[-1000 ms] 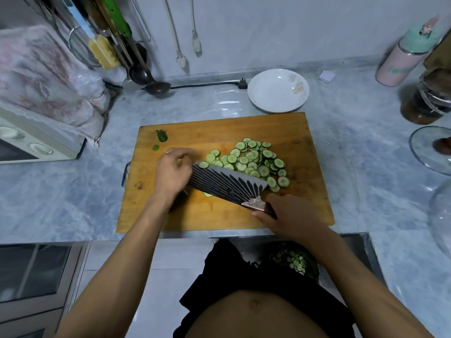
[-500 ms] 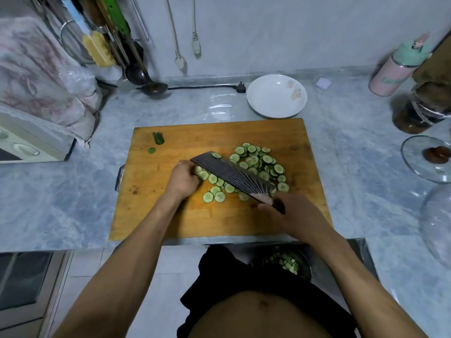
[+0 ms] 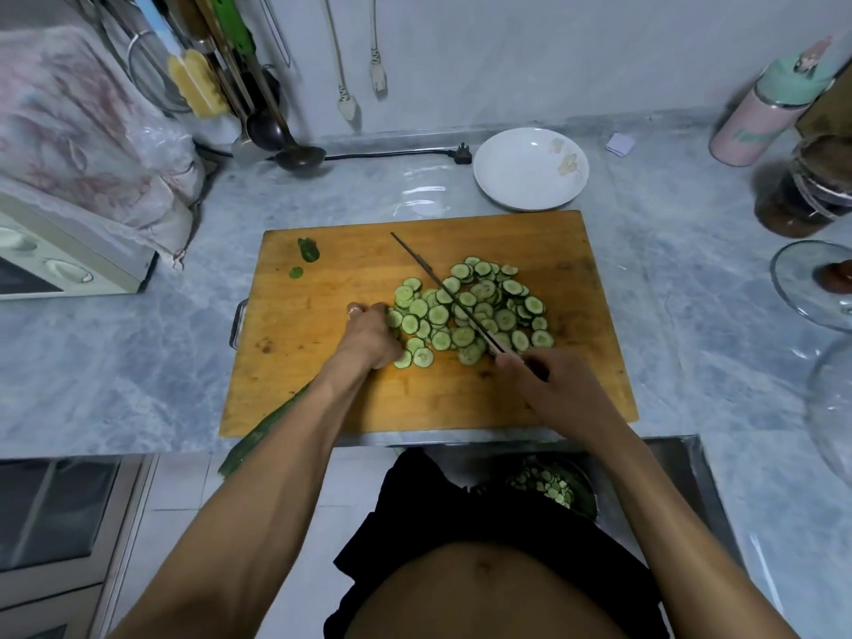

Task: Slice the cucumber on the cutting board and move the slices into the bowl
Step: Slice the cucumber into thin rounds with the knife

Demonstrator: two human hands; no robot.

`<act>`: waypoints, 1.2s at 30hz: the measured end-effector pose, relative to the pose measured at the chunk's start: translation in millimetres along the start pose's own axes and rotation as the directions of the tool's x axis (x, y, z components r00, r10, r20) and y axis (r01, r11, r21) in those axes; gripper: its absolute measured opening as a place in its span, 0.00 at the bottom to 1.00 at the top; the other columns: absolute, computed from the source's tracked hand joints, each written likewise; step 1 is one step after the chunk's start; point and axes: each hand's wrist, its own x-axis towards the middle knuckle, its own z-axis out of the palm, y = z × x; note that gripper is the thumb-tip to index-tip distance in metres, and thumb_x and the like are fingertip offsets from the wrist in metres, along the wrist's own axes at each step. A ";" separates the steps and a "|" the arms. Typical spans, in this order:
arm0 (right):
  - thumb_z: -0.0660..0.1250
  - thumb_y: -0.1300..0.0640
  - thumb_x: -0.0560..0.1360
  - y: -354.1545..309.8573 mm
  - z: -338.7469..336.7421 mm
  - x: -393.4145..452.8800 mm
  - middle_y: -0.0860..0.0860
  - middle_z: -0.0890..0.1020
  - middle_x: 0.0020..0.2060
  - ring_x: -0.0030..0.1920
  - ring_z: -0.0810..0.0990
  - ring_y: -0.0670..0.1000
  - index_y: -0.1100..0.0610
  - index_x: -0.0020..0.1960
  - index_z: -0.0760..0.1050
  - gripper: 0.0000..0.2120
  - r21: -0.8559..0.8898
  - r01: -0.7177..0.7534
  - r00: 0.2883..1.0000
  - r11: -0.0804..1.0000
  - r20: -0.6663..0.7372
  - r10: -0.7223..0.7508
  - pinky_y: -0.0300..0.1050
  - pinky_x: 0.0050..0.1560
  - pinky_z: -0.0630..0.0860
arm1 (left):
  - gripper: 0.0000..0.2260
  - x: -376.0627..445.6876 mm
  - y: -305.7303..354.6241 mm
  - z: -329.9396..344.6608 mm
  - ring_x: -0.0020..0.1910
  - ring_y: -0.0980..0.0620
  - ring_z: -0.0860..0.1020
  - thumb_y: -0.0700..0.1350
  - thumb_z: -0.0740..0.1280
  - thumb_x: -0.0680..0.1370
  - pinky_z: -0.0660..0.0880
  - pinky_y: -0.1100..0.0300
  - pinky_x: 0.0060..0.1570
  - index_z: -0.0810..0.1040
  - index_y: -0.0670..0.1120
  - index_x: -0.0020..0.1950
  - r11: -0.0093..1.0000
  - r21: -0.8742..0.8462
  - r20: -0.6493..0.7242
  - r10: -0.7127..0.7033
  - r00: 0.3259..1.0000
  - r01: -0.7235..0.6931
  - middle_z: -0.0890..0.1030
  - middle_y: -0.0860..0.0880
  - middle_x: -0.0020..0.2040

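Note:
A wooden cutting board (image 3: 322, 389) lies on the grey counter. A heap of cucumber slices (image 3: 475, 311) covers its middle. My right hand (image 3: 548, 385) grips the handle of a knife (image 3: 433, 281), whose blade stands on edge across the heap, tip pointing far left. My left hand (image 3: 369, 336) is curled at the heap's left edge, touching slices. A long green cucumber (image 3: 258, 438) runs under my left forearm toward that hand and overhangs the board's near edge. A dark bowl (image 3: 583, 493) with slices sits low in the sink in front of me.
A white dish (image 3: 530, 170) stands just behind the board. Two green end scraps (image 3: 308, 249) lie at the board's far left. A covered appliance (image 3: 69, 269) is on the left. A pink bottle (image 3: 760, 117), a jar and glass lids are on the right.
The knife has turned from lying flat under my left hand to standing on edge over the slices. The slices have slid off it into a wider heap. The cucumber has come into view.

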 end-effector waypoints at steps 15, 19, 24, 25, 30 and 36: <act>0.61 0.39 0.78 6.8 -16.2 -1.0 0.52 0.73 0.27 0.29 0.72 0.52 0.56 0.32 0.68 0.25 -0.267 0.029 0.999 0.963 -0.028 -0.038 0.47 0.33 0.64 | 0.24 -23.3 5.2 -3.1 0.59 0.49 0.77 0.36 0.68 0.72 0.75 0.56 0.61 0.73 0.45 0.68 0.806 -0.586 -0.211 -0.050 0.976 -0.086 0.75 0.52 0.59; 0.62 0.37 0.77 10.6 -24.1 -1.1 0.47 0.73 0.30 0.31 0.72 0.48 0.50 0.34 0.66 0.21 -0.438 0.092 0.996 0.894 0.033 -0.086 0.46 0.33 0.67 | 0.16 -45.3 -3.1 -31.2 0.57 0.55 0.75 0.33 0.63 0.76 0.75 0.60 0.57 0.80 0.50 0.58 0.786 -0.435 -0.626 0.087 0.775 -0.440 0.77 0.54 0.56; 0.57 0.31 0.76 16.0 -24.3 -0.3 0.48 0.80 0.37 0.36 0.77 0.49 0.51 0.45 0.75 0.24 -0.594 0.208 0.977 0.777 0.090 -0.193 0.47 0.37 0.76 | 0.13 -36.9 17.8 -42.1 0.56 0.50 0.76 0.33 0.62 0.76 0.69 0.65 0.58 0.83 0.44 0.52 0.813 -0.065 -0.288 0.540 0.791 -0.578 0.81 0.47 0.54; 0.57 0.31 0.76 15.4 -24.1 -0.6 0.48 0.81 0.38 0.37 0.77 0.49 0.51 0.46 0.75 0.24 -0.602 0.231 0.971 0.764 0.095 -0.219 0.47 0.37 0.76 | 0.15 -34.0 24.1 -41.6 0.59 0.48 0.75 0.31 0.60 0.75 0.68 0.63 0.59 0.82 0.43 0.55 0.833 -0.025 -0.208 0.536 0.818 -0.552 0.80 0.45 0.57; 0.60 0.33 0.77 14.5 -24.6 -8.5 0.45 0.76 0.36 0.36 0.76 0.48 0.48 0.43 0.68 0.18 -0.584 0.248 0.967 0.773 0.106 -0.230 0.44 0.33 0.67 | 0.26 -27.2 37.2 -36.2 0.70 0.49 0.69 0.27 0.57 0.72 0.60 0.65 0.65 0.77 0.45 0.66 0.841 -0.121 -0.175 0.504 0.845 -0.527 0.74 0.47 0.69; 0.63 0.37 0.77 18.8 -25.6 -13.5 0.46 0.73 0.28 0.29 0.71 0.45 0.52 0.33 0.69 0.22 -0.424 0.127 0.992 0.897 0.034 -0.124 0.40 0.29 0.61 | 0.20 -50.1 2.2 -24.0 0.59 0.54 0.75 0.31 0.61 0.73 0.70 0.59 0.62 0.82 0.47 0.58 0.737 -0.328 -0.584 0.334 0.740 -0.591 0.81 0.52 0.57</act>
